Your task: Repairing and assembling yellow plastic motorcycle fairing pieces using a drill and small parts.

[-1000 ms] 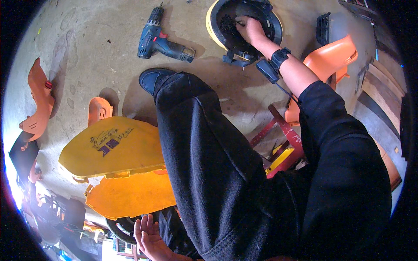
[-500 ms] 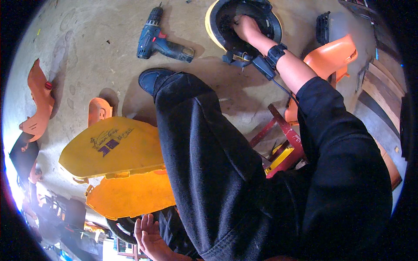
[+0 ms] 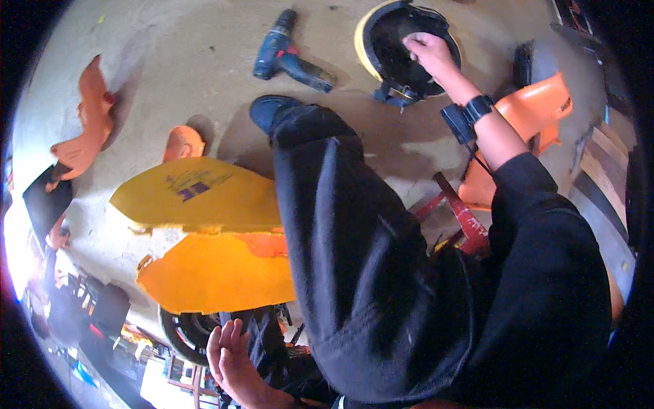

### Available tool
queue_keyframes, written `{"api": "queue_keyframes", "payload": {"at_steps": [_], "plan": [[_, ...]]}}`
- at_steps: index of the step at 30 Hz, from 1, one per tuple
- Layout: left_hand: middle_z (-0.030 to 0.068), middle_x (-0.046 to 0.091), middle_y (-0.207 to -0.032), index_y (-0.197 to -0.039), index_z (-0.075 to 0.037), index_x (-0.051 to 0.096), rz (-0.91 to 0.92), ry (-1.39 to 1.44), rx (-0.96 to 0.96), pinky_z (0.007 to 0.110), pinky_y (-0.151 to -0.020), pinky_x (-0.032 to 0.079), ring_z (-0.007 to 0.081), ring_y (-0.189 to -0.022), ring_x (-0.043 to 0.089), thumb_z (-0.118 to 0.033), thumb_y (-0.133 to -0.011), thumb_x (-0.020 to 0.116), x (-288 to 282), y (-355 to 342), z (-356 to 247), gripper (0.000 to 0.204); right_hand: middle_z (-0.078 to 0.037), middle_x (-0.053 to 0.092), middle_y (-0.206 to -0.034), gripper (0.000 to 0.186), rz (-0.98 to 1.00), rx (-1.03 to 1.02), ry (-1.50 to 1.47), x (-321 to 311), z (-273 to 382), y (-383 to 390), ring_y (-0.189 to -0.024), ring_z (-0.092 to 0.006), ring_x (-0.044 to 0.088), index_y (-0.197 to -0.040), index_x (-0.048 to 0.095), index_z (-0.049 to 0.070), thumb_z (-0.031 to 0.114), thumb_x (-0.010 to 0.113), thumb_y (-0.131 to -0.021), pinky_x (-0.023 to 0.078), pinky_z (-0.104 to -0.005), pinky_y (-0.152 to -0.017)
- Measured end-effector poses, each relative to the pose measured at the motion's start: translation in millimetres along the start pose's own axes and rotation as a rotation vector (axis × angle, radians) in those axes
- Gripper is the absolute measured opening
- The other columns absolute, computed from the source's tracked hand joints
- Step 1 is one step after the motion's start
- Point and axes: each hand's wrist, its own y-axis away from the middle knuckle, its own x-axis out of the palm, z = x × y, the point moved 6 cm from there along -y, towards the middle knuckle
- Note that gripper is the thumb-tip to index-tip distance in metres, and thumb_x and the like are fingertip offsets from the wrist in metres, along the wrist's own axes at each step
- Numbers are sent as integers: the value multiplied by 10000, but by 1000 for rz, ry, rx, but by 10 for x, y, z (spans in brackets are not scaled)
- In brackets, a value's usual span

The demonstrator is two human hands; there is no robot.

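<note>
My right hand (image 3: 426,54) reaches into an upturned yellow helmet (image 3: 371,48) with a black lining and straps, at the top right. Its fingers are curled; whatever they hold is hidden or too small to tell. My left hand (image 3: 233,361) rests low near the bottom edge, palm up with fingers loosely apart and nothing in it, below an orange-yellow panel (image 3: 211,273). A second yellow panel (image 3: 150,198) with a printed marking lies above that one. A blue cordless drill (image 3: 279,58) lies on the floor left of the helmet, beyond my dark shoe (image 3: 269,109).
Orange plastic body parts (image 3: 88,123) lie at the left, another (image 3: 180,143) behind the panels, more (image 3: 531,102) at the right. A red metal frame (image 3: 463,218) sits beside my leg, wooden boards (image 3: 606,177) at the far right, dark clutter and a tyre (image 3: 174,327) low left.
The whole view has shifted, with the helmet and drill appearing farther right. My right hand has moved a little within the helmet, its fingertips showing more. My left hand remains open and low.
</note>
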Motion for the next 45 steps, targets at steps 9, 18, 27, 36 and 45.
{"api": "queue_keyframes", "payload": {"at_steps": [9,18,27,36,45], "plan": [[234,652,-1186,-1262,103,523,116,106,50,346,-867,516,318,-1095,659,-149,-990,470,241,447,-478,375,88,545,-754,124,457,-169,-479,265,2286,1075,-623,2,483,-988,639,105,220,660,-948,333,-159,-537],[185,665,-1185,-1339,4,507,661,742,-14,265,-715,499,254,-983,687,-351,-1065,358,455,235,-508,472,55,546,-696,127,1193,-711,85,1108,4662,3734,-619,-23,507,-864,639,18,142,660,-883,396,-190,-546],[74,670,-951,-1117,-30,605,529,599,208,269,-660,510,174,-752,638,-319,-1058,324,2,-76,-230,408,-132,686,-762,148,1199,-1111,427,2263,4245,4552,-659,-172,660,-922,647,-48,82,652,-849,525,-329,-620],[157,687,-822,-907,52,656,-584,232,173,360,-654,513,201,-675,632,-126,-947,479,-782,-487,1000,255,-107,709,-804,170,1079,-728,353,3242,3195,3931,-651,-176,687,-977,689,0,128,655,-871,550,-326,-628],[205,697,-877,-959,39,652,-433,-58,-390,475,-875,508,425,-925,665,-253,-888,600,522,23,2119,305,-129,706,-827,218,1011,-559,560,3873,896,3585,-650,-172,678,-1039,679,-27,133,674,-892,543,-315,-619]]}}
